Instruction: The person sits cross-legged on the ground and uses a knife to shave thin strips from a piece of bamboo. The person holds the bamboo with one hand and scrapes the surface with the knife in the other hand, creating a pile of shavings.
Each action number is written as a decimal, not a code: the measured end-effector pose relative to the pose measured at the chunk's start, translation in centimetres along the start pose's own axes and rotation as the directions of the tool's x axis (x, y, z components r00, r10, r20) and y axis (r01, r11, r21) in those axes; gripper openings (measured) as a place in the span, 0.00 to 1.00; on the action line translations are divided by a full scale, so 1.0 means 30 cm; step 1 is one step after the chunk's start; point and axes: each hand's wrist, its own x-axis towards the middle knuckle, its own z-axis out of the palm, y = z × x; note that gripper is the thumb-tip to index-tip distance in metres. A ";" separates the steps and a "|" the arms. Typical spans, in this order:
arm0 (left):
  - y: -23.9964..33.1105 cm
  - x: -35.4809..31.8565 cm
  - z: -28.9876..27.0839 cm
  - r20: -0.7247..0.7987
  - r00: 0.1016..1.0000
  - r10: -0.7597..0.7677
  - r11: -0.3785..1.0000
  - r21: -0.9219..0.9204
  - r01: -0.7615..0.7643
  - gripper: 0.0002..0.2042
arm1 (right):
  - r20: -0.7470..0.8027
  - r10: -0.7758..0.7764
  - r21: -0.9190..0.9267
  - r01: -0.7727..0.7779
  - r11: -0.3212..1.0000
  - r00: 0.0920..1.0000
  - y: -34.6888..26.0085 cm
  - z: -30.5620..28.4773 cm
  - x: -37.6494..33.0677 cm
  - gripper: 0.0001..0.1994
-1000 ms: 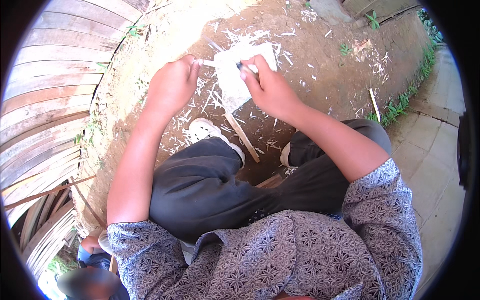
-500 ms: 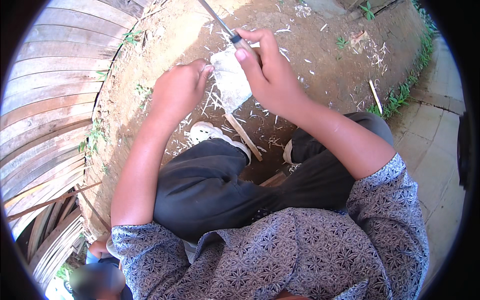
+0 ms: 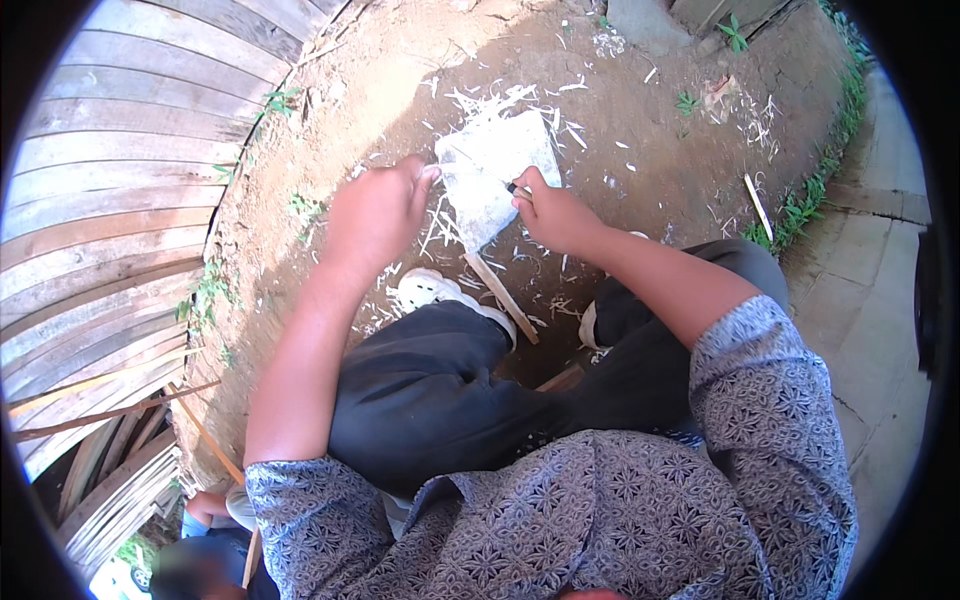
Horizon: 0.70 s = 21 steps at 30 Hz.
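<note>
The left hand (image 3: 378, 215) is pinched on the near end of a strip (image 3: 453, 168); it is the closer hand. The strip's long axis runs rightward from that pinch, over the pale block (image 3: 490, 205), toward the knife (image 3: 518, 190). The right hand (image 3: 555, 215) is closed around the knife's handle. The strip appears thin, narrow and whitish; its far end cannot be distinguished.

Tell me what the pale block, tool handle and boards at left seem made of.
Pale block: possibly stone or concrete; matte, with a rough, mottled face, though glare leaves it open.
Tool handle: probably wood, from its tan colour; mostly covered, finish unclear.
Boards: wood, matte and weathered-looking, with uneven grey-brown tones.
</note>
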 end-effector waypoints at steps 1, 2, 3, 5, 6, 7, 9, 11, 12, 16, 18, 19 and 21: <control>-0.014 -0.001 -0.004 -0.002 1.000 -0.005 1.000 -0.010 0.005 0.17 | 0.044 -0.025 -0.006 0.025 1.000 0.999 -0.039 -0.036 0.021 0.14; -0.021 -0.011 -0.004 0.000 1.000 -0.018 0.999 -0.027 0.018 0.17 | 0.099 -0.047 -0.015 0.048 0.999 0.994 -0.074 -0.066 0.020 0.14; -0.025 -0.017 -0.009 -0.004 1.000 -0.031 0.998 -0.046 0.031 0.17 | 0.036 -0.079 0.054 0.077 0.996 0.996 -0.117 -0.094 0.020 0.15; -0.039 -0.018 -0.014 0.000 0.999 -0.041 0.998 -0.055 0.041 0.17 | -0.118 -0.102 0.191 0.124 0.974 0.988 -0.193 -0.118 0.020 0.15; -0.042 -0.021 -0.016 0.003 0.999 -0.046 0.997 -0.060 0.046 0.17 | -0.190 -0.155 0.219 0.195 0.956 0.970 -0.191 -0.105 0.025 0.15; -0.046 -0.021 -0.020 0.005 0.999 -0.051 0.997 -0.066 0.051 0.17 | -0.116 -0.132 0.206 0.154 0.966 0.984 -0.185 -0.106 0.024 0.14; -0.050 -0.019 -0.031 0.018 0.998 -0.068 0.996 -0.060 0.069 0.15 | 0.034 -0.083 0.172 0.076 0.982 0.996 -0.174 -0.110 0.019 0.13; -0.050 -0.018 -0.041 0.028 0.997 -0.077 0.995 -0.054 0.078 0.14 | 0.062 -0.019 0.143 0.010 0.990 0.998 -0.169 -0.113 0.013 0.13; -0.051 -0.017 -0.047 0.028 0.997 -0.078 0.996 -0.049 0.079 0.14 | 0.077 0.012 0.127 -0.022 0.992 0.997 -0.168 -0.113 0.010 0.13; -0.044 -0.019 -0.043 0.039 0.998 -0.040 0.998 -0.056 0.042 0.17 | 0.081 -0.020 0.095 0.013 0.995 0.996 -0.158 -0.103 0.017 0.13; -0.040 -0.012 -0.034 0.027 0.999 -0.018 0.999 -0.050 0.019 0.17 | 0.095 -0.019 0.070 0.013 0.997 0.995 -0.130 -0.081 0.023 0.13; -0.039 -0.011 -0.030 0.020 1.000 -0.010 0.999 -0.046 0.011 0.17 | 0.050 -0.063 0.071 0.059 0.996 0.997 -0.128 -0.075 0.029 0.13; -0.026 -0.007 -0.021 0.014 1.000 -0.002 0.999 -0.037 0.003 0.17 | -0.040 -0.146 0.064 0.148 0.987 0.989 -0.127 -0.065 0.040 0.13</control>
